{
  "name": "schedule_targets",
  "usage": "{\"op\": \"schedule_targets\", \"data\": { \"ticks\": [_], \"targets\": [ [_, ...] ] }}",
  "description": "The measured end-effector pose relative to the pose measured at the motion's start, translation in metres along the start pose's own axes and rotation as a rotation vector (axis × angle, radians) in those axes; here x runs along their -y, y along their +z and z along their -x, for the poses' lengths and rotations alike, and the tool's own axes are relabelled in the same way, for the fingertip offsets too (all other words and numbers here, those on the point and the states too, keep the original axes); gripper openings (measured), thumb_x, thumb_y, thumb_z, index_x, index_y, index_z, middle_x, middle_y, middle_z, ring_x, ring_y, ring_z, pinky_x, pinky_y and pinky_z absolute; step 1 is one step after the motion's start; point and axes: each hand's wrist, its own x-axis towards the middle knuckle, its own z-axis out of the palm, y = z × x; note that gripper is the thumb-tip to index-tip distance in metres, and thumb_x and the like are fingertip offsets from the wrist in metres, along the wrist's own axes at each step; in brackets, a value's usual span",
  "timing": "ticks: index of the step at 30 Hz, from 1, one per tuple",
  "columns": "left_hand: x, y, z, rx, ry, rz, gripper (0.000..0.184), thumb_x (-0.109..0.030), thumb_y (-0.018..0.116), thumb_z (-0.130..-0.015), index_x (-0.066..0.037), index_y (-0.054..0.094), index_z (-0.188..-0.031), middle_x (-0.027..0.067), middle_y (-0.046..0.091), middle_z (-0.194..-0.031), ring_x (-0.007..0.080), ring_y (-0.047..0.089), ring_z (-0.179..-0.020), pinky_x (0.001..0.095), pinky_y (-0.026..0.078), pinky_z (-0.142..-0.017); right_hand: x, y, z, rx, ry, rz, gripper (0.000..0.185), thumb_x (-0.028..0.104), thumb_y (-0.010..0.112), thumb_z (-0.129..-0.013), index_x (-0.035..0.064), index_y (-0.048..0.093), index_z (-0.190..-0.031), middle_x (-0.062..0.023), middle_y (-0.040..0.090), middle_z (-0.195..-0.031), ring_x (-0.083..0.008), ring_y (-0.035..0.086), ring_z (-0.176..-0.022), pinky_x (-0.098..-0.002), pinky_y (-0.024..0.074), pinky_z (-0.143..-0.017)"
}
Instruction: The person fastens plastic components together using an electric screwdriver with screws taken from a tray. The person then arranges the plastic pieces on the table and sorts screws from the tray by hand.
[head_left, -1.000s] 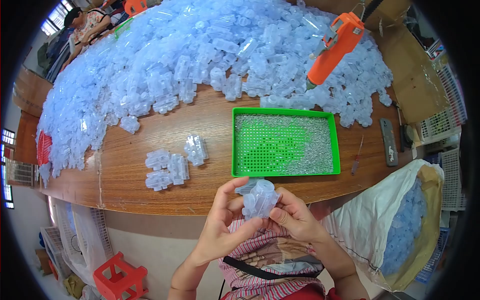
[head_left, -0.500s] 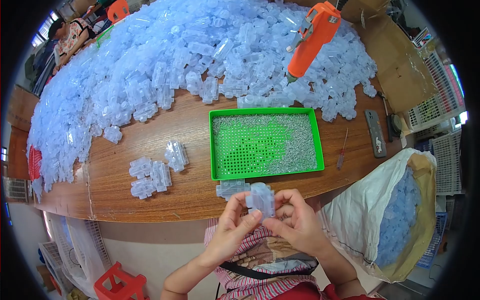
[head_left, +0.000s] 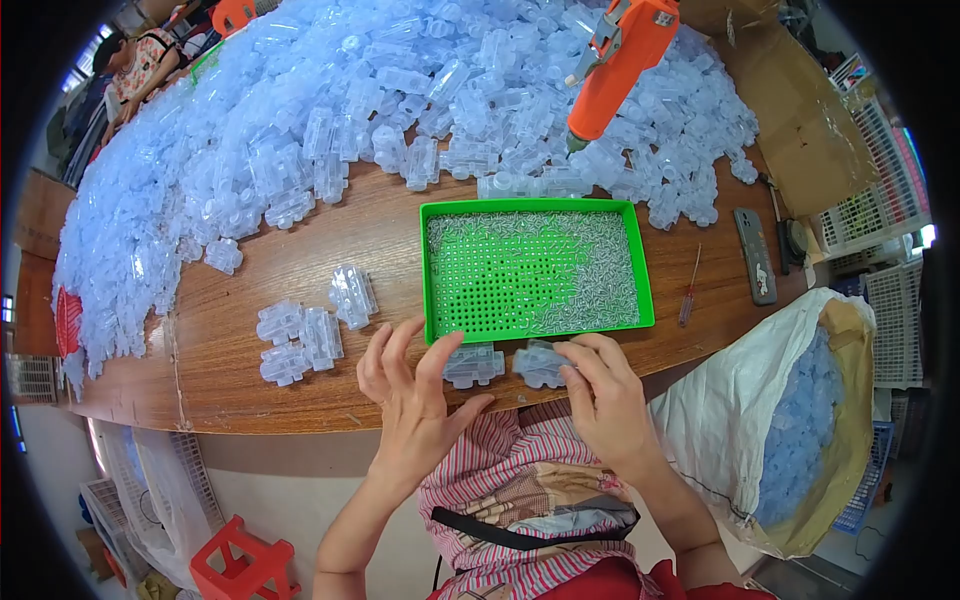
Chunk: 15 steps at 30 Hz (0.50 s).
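Observation:
My right hand (head_left: 608, 400) has its thumb and fingers on the right end of a clear plastic housing (head_left: 538, 366), at the front edge of the table. A second clear housing (head_left: 474, 366) lies just left of it, against the near side of a green perforated tray (head_left: 480, 305) of small silvery screws (head_left: 606, 282). My left hand (head_left: 412, 385) is open and holds nothing, its fingers spread beside the tray's near left corner. Further left, several clear housings (head_left: 321, 338) lie grouped on the wooden table.
A large heap of clear plastic parts (head_left: 400, 90) covers the back. An orange electric screwdriver (head_left: 622, 75) hangs above it. On the right are a thin screwdriver (head_left: 688, 300), a phone (head_left: 755, 256) and a sack (head_left: 720, 390) of parts. Another person (head_left: 142, 70) sits far left.
The housing that both hands held has been lowered to the table edge, beside the other one. My left hand has released it and moved left, opening; my right hand stays on it.

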Motion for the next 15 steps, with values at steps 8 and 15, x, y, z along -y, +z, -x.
{"op": "schedule_targets", "data": {
  "ticks": [8, 15],
  "targets": [
    [0.011, 0.012, -0.001, -0.008, 0.057, -0.029, 0.078, -0.026, 0.085, -0.059, -0.016, 0.042, -0.123, 0.0161, 0.031, -0.138, 0.0393, 0.020, -0.131, 0.0533, 0.017, -0.102, 0.010, 0.017, 0.011, -0.098, 0.069, -0.066, 0.037, 0.013, 0.073, -0.077, 0.0009, 0.057, -0.108, -0.0137, 0.047, -0.104, -0.0266, 0.057, -0.079, -0.0350, 0.0483, -0.068],
    [0.027, -0.015, -0.009, -0.091, -0.079, 0.071, 0.079, -0.035, 0.082, -0.063, -0.011, 0.040, -0.126, 0.0165, 0.038, -0.133, 0.0387, 0.025, -0.129, 0.0525, 0.015, -0.104, 0.034, -0.011, 0.000, -0.073, 0.028, -0.180, 0.044, 0.018, 0.077, -0.072, 0.0009, 0.057, -0.107, -0.0132, 0.049, -0.101, -0.0238, 0.052, -0.083, -0.0328, 0.0461, -0.067]
  ]
}}
